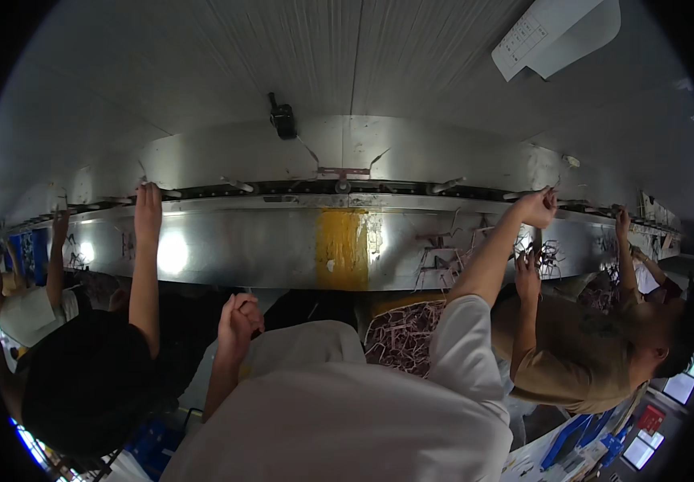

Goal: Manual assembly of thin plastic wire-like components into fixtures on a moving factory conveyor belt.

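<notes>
My right hand (538, 207) reaches out to the conveyor rail (395, 191), its fingers pinched together at the rail's edge. Whatever lies in that pinch is too small to make out. Close to my body, my left hand (240, 317) is held up with its fingers curled closed; what they hold, if anything, is hidden. Between my hands, a reddish-brown bracket with two thin upright wire arms (343, 172) sits on the rail. Several similar bent wire pieces (441, 261) lie on the metal ledge near my right forearm.
A container of tangled wire pieces (401, 336) stands below the ledge (266, 249). A yellow patch (342, 249) marks the ledge. Beyond the rail are a small black device (282, 120) and a paper sheet (551, 36). Co-workers' hands (148, 210) (527, 269) work on both sides.
</notes>
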Tool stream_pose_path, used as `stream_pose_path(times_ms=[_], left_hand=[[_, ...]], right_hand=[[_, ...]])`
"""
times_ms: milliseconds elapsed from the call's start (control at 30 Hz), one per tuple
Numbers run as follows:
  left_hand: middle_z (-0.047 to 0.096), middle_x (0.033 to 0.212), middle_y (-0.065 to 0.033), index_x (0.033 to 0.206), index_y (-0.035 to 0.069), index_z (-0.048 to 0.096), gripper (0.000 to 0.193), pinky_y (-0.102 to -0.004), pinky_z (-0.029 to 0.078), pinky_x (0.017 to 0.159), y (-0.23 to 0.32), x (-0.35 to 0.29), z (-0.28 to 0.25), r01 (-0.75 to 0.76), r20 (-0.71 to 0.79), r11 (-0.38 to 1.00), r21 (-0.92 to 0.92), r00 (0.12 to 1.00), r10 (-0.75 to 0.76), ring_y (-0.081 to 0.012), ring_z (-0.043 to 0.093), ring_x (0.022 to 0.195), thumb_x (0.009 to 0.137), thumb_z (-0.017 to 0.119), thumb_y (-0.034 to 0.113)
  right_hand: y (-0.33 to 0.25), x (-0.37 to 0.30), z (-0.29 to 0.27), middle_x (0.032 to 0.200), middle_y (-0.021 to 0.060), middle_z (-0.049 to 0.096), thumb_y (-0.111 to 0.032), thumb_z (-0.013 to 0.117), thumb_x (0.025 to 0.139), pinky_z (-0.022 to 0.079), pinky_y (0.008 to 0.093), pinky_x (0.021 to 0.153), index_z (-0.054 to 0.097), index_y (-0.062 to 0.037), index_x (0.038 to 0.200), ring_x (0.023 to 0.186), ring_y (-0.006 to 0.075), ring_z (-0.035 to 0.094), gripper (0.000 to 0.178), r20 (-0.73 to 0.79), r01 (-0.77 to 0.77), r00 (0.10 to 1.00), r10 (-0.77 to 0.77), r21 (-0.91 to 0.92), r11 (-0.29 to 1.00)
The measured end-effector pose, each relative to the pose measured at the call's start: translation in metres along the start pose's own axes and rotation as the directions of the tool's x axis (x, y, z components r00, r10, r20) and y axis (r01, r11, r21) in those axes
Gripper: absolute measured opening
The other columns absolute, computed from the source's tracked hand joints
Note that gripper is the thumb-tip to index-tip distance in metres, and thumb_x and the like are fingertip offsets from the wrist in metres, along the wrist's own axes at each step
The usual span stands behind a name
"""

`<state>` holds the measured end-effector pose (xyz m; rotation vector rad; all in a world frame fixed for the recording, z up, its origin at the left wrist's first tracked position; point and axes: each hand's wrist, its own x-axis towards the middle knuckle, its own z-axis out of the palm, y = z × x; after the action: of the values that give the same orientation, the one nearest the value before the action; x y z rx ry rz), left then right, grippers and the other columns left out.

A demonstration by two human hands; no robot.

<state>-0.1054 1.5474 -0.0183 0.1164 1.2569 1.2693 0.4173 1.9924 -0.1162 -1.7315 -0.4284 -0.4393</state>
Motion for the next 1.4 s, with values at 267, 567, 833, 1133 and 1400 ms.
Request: stream_pose_path(times_ms=[267,567,833,1133,1400], left_hand=[[0.063,0.085,-0.0053,0.111,0.005,0.062,0.022,-0.0282,0.049,0.071,-0.006,0.018,0.047,-0.051,0.228,0.954,0.296,0.973,-0.019,-0.0130,0.061,0.079,0.103,0.052,0.023],[0.063,0.098,-0.0010,0.126,0.005,0.055,0.033,-0.0258,0.050,0.078,0.048,-0.016,0.090,-0.403,0.385,0.911,0.087,0.857,0.342,-0.0081,0.061,0.088,0.107,0.045,0.030],[0.065,0.098,-0.0006,0.124,0.006,0.057,0.030,-0.0272,0.052,0.075,0.054,-0.021,0.045,-0.447,0.239,0.891,-0.075,0.860,0.451,-0.0111,0.065,0.088,0.104,0.052,0.029],[0.064,0.093,-0.0057,0.105,0.006,0.062,0.046,-0.0307,0.055,0.067,0.047,-0.001,0.013,-0.347,0.094,0.936,-0.058,0.931,0.351,-0.0155,0.064,0.082,0.102,0.045,0.049],[0.063,0.086,-0.0079,0.101,0.006,0.061,0.043,-0.0326,0.054,0.065,0.004,0.010,-0.037,-0.182,-0.091,0.979,-0.092,0.981,0.174,-0.0184,0.063,0.075,0.101,0.046,0.047]], right_hand=[[-0.165,-0.068,-0.205,0.094,0.0177,0.070,-0.006,0.072,0.089,0.056,0.0372,0.077,0.060,0.0043,0.103,0.083,0.0225,0.066,0.022,0.621,-0.273,0.777,-0.102,0.479,0.834],[-0.254,-0.251,-0.344,0.109,0.0135,0.066,0.009,0.066,0.084,0.050,0.0315,0.088,0.061,-0.0008,0.107,0.102,0.0214,0.064,0.026,0.783,-0.736,-0.122,-0.609,0.340,0.586],[-0.286,-0.294,-0.345,0.106,0.0131,0.067,0.007,0.074,0.080,0.049,0.0346,0.090,0.068,0.0017,0.105,0.102,0.0229,0.063,0.027,0.618,-0.754,-0.313,-0.721,0.300,0.584],[-0.277,-0.325,-0.304,0.098,0.0142,0.071,0.017,0.068,0.075,0.054,0.0313,0.087,0.072,0.0031,0.101,0.097,0.0219,0.067,0.030,0.671,-0.651,-0.414,-0.615,0.254,0.715],[-0.227,-0.362,-0.196,0.094,0.0169,0.072,0.007,0.064,0.089,0.057,0.0296,0.082,0.066,0.0113,0.102,0.090,0.0201,0.072,0.013,0.944,-0.667,-0.019,-0.330,0.234,0.707]])
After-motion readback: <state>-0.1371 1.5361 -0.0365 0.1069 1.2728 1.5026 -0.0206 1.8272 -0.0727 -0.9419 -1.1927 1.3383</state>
